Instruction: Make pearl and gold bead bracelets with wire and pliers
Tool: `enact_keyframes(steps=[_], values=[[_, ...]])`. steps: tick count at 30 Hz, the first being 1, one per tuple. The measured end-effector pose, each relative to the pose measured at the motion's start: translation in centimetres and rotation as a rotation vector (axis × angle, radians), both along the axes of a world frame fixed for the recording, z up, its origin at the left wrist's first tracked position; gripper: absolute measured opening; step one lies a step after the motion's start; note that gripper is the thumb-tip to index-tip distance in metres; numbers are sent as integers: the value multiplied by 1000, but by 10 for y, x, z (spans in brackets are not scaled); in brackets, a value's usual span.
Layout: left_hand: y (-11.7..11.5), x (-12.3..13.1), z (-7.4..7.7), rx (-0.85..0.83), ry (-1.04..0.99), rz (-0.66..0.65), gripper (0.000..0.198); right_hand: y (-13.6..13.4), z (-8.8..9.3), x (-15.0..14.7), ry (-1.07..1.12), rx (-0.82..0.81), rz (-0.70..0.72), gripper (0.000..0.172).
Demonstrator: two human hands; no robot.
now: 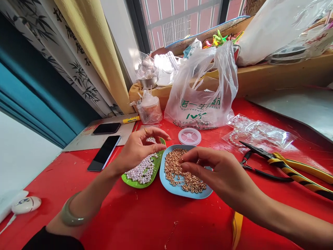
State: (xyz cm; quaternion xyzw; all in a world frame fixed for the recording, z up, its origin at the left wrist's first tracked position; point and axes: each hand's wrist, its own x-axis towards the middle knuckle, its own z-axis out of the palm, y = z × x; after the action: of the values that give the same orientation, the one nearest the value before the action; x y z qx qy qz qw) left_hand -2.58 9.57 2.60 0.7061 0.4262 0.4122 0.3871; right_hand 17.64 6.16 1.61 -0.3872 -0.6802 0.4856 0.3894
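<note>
My left hand hovers over the green tray, which holds white pearl beads. Its thumb and index fingertip are apart, with nothing visible between them. To the right is the blue tray, holding a pile of gold beads. Above that pile, my right hand is closed in a pinch, and a tiny gold bead seems to show at its fingertips; the fingers partly hide it. A short thin chain lies on the red table in front of the trays.
A round clear lid lies behind the trays, before a white plastic bag. Pliers and bagged pearl strands are at right. Two phones and a yellow glue tube lie at left, near a white mouse.
</note>
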Motion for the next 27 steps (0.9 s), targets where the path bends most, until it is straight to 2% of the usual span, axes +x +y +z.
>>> enact_keyframes(steps=[4, 7, 9, 12, 16, 22, 27], values=[[14, -17, 7, -87, 419, 34, 13, 4, -2, 0, 84, -5, -41, 7], [19, -27, 9, -145, 736, -14, 13, 4, -3, 0, 170, 10, -75, 11], [21, -31, 6, -172, 833, -62, 13, 3, -3, 0, 196, 43, -102, 19], [24, -33, -3, -170, 928, -98, 10, 2, -1, 0, 172, 78, -125, 23], [25, -31, -14, -142, 1023, -93, 11, 2, 1, 0, 156, 58, -114, 9], [22, -28, -15, -118, 1048, -74, 9, 2, -1, 1, 159, 51, -85, 6], [23, -25, -13, -96, 978, -4, 12, 3, -3, 1, 97, 26, -20, 11]])
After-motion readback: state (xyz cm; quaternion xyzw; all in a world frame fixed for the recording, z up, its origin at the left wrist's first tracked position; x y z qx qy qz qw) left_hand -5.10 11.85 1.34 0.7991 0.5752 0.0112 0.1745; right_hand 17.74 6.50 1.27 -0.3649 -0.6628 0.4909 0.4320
